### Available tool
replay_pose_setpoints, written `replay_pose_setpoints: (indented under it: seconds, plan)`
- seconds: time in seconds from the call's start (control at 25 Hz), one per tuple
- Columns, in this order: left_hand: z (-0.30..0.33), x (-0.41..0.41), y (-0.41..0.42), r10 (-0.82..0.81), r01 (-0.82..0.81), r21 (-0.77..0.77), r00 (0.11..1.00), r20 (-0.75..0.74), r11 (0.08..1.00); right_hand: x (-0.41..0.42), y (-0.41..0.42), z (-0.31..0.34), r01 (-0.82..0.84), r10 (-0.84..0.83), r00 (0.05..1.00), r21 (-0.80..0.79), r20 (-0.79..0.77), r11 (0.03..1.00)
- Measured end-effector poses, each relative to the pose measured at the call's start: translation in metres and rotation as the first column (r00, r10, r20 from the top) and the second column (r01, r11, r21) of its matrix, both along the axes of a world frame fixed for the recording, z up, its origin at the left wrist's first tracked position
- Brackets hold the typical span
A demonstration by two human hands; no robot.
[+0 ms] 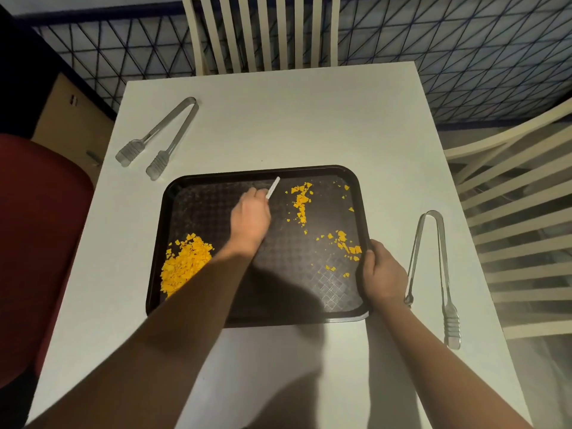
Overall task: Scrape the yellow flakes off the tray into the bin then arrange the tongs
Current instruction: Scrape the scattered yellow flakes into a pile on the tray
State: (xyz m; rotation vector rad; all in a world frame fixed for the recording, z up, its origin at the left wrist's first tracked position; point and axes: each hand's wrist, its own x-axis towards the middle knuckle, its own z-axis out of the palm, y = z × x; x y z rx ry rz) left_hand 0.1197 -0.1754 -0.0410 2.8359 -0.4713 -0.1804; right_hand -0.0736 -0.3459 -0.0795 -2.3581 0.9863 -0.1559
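Observation:
A dark brown tray (216,178) lies on the white table. Yellow flakes are heaped in a pile (185,264) at its near left, and loose yellow flakes (301,201) are scattered across its right half. My left hand (250,219) is over the tray's middle, shut on a thin white scraper (273,187) that points to the far right. My right hand (382,274) grips the tray's right rim. One pair of clear tongs (161,137) lies at the table's far left, another pair of tongs (433,274) to the right of the tray.
A dark red bin (37,243) stands left of the table, beside a cardboard box (68,119). Cream slatted chairs stand at the far side (263,32) and the right side (510,218) of the table.

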Motion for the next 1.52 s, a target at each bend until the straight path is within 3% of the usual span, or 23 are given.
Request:
replay_pose_setpoints:
  seconds: [0.12,0.56,0.72,0.84,0.92,1.04,1.2,1.52]
  plan:
    - [-0.006,0.019,0.003,-0.145,0.147,0.080,0.989,-0.033,0.986,0.000,0.000,0.001,0.002,-0.002,1.000,-0.007,0.007,1.000]
    - [-0.004,0.019,-0.034,-0.525,0.532,0.041,0.844,-0.106,0.846,0.001,0.002,0.003,0.011,-0.011,1.000,-0.001,-0.023,1.000]
    - [-0.008,-0.006,-0.021,-0.675,0.686,0.138,0.728,-0.120,0.715,0.000,0.001,0.003,0.001,-0.001,1.000,0.005,-0.026,1.000]
    - [-0.006,-0.018,-0.017,-0.807,0.768,0.296,0.590,0.019,0.568,0.000,0.001,0.004,0.002,-0.001,1.000,0.009,-0.028,1.000]
    - [-0.002,-0.011,-0.023,-0.778,0.723,0.326,0.623,0.074,0.610,0.000,0.002,0.004,0.003,-0.002,0.999,0.016,-0.033,1.000]
    - [0.004,0.009,-0.040,-0.616,0.580,0.304,0.787,0.029,0.756,0.001,0.001,0.005,0.007,-0.006,0.999,0.018,-0.039,1.000]
    - [0.005,0.022,-0.057,-0.516,0.470,0.348,0.855,0.047,0.811,0.001,0.002,0.007,-0.005,0.005,1.000,0.017,-0.019,1.000]
    - [-0.002,0.039,-0.081,-0.579,0.566,0.246,0.815,-0.024,0.787,0.000,0.002,0.008,-0.003,0.004,1.000,0.042,-0.016,0.999]
